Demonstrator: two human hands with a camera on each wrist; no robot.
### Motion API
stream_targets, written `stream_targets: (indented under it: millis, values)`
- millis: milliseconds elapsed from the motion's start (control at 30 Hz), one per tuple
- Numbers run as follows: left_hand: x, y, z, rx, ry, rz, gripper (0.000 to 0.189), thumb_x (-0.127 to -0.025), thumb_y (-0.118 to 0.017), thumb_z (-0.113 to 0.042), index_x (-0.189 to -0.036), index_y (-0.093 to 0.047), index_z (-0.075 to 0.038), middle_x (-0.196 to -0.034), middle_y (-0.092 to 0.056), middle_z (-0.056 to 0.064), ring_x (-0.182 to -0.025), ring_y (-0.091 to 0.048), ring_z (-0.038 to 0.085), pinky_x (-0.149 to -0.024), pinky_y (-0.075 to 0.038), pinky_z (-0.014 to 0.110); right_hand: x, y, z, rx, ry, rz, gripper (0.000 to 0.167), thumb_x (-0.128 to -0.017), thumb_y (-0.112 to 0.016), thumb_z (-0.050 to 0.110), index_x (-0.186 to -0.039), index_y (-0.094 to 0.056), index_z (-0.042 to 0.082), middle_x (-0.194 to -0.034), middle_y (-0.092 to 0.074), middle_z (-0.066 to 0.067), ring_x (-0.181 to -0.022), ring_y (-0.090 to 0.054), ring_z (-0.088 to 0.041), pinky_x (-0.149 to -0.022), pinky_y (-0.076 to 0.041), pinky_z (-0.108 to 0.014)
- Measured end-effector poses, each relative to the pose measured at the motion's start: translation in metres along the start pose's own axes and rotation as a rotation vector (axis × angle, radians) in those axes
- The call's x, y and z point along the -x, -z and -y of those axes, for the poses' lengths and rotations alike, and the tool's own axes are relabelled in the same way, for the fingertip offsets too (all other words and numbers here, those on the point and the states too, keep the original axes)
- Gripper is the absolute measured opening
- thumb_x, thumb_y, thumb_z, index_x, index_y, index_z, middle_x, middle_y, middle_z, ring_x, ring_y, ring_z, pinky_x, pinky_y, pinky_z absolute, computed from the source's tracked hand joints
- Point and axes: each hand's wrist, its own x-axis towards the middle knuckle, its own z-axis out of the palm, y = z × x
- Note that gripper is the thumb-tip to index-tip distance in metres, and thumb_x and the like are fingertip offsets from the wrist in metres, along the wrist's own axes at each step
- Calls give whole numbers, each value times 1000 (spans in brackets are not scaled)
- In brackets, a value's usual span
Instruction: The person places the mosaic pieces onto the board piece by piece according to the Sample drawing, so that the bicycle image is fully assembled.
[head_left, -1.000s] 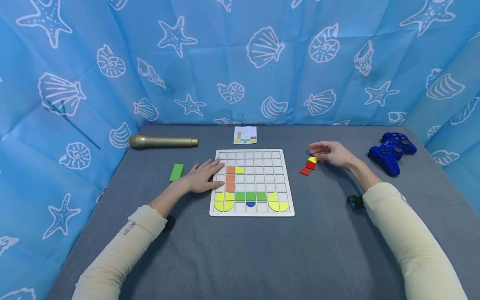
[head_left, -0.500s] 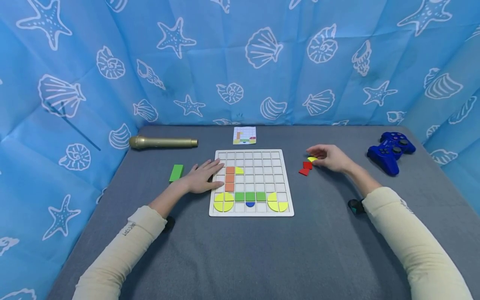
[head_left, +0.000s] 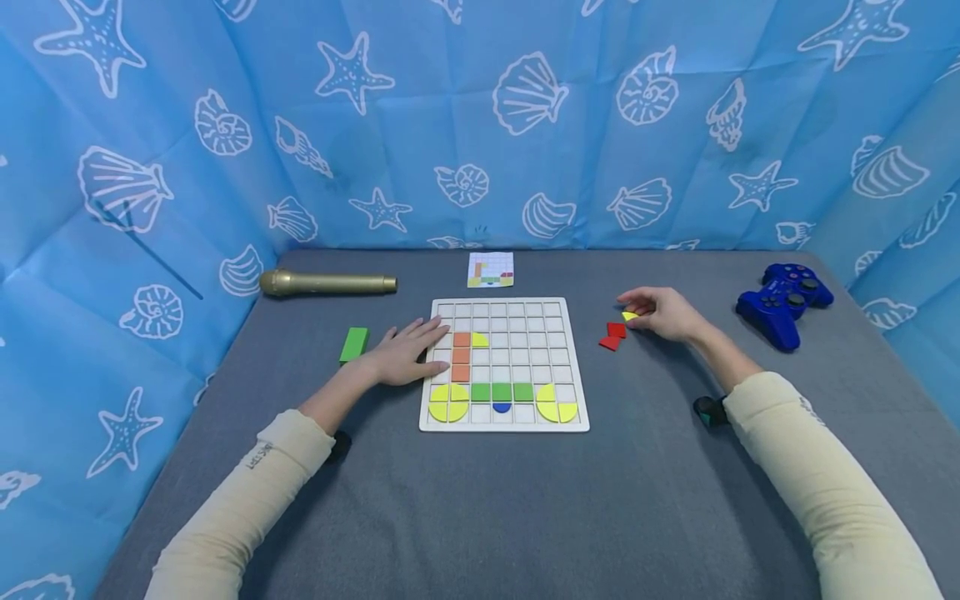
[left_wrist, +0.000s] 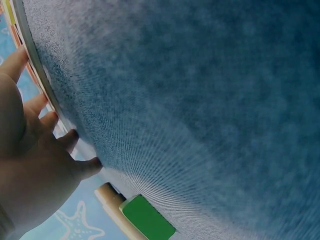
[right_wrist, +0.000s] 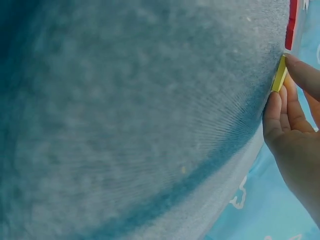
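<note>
My left hand (head_left: 405, 355) rests with spread, straight fingers on the left edge of a white grid board (head_left: 517, 339). On the board lie orange squares (head_left: 461, 356), green squares (head_left: 502, 392), a blue half-circle (head_left: 502, 407) and yellow quarter-circle pieces (head_left: 448, 403). To the right of the board, my right hand (head_left: 670, 315) pinches a yellow quarter-circle tile (head_left: 629, 316) between thumb and fingers. In the right wrist view that tile (right_wrist: 279, 74) is tipped on edge, close to the cloth. Two red tiles, one (head_left: 617, 330) above the other (head_left: 610, 342), lie just beside it.
Behind the board lies a small pattern card (head_left: 491, 270). A gold microphone (head_left: 327, 283) and a green block (head_left: 353, 345) are on the left, a blue game controller (head_left: 784, 305) on the right. A blue shell-patterned curtain (head_left: 480, 125) surrounds the grey table (head_left: 495, 517).
My right fingers have closed on the yellow tile and tipped it up, moving it slightly apart from the red tiles. My left hand has stayed on the board.
</note>
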Motion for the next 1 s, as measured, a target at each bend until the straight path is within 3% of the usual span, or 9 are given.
stream_targets:
  millis: [200, 433, 567, 767, 1000]
  values:
    - [-1, 0, 0, -2, 8, 7, 72, -98, -45, -51, -155, -16, -18, -159, -7, 4, -144, -3, 31, -109, -2, 60, 0, 3, 2, 6, -18, 22, 39, -90, -64, 0, -127, -54, -7, -109, -56, -24, -96, -52, -33, -85, -44, -45]
    - [-1, 1, -2, -9, 12, 9, 72, -98, -46, -50, -155, -16, -17, -159, -7, 5, -144, -4, 31, -109, -3, 61, 3, 7, -2, -22, -80, 9, 40, -89, -68, 6, -126, -56, -4, -96, -56, -15, -84, -50, -27, -68, -44, -32]
    - [0, 1, -2, -6, 8, 6, 72, -98, -46, -49, -155, -16, -17, -159, -8, 6, -143, -4, 32, -108, -3, 61, 7, 10, -2, -52, -105, -14, 40, -90, -69, 17, -123, -59, -3, -95, -62, -14, -79, -57, -25, -64, -49, -30]
    - [-1, 1, -1, -11, 10, 5, 72, -98, -45, -51, -155, -16, -18, -159, -7, 5, -144, -3, 31, -109, -2, 60, 13, 13, 3, -93, -105, -50, 43, -91, -68, 23, -121, -59, -5, -93, -67, -15, -77, -63, -23, -65, -54, -30]
    - [1, 2, -3, 6, 6, 3, 72, -98, -46, -50, -155, -17, -17, -159, -8, 6, -143, -4, 32, -109, -2, 61, 18, 11, 6, -218, -147, 12, 40, -93, -65, 18, -123, -58, -7, -104, -66, -19, -85, -65, -23, -75, -55, -34]
